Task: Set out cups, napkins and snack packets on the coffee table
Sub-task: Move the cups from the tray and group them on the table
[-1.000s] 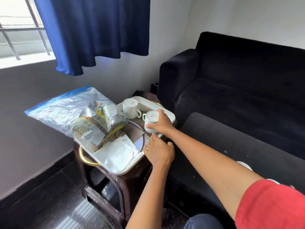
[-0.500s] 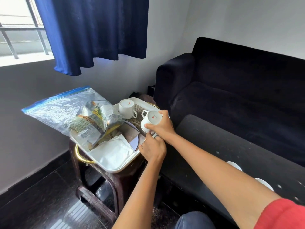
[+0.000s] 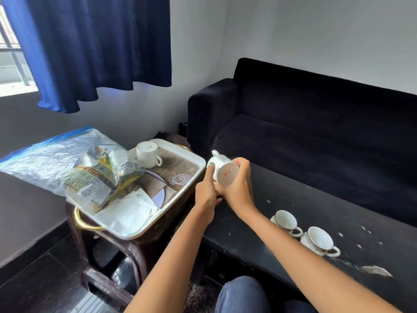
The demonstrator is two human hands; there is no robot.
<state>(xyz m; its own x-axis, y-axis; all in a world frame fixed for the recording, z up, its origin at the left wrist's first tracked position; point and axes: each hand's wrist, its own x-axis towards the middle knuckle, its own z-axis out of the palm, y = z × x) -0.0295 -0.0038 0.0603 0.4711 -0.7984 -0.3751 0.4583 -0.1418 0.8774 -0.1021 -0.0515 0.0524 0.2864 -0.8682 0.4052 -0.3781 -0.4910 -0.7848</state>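
Centrally, white cup tilted, grasped by right hand and left hand, above coffee table edge, beside tray.

Glossy white ceramic cup; crinkly clear plastic bag; matt black table, flecked white; velvety dark sofa; shiny brass handle.

Black coffee table w/ two upright cups; stool carries tray.

We see a white cup tipped on its side in midair, another upside down far on the tray, and two upright cups right on the table.
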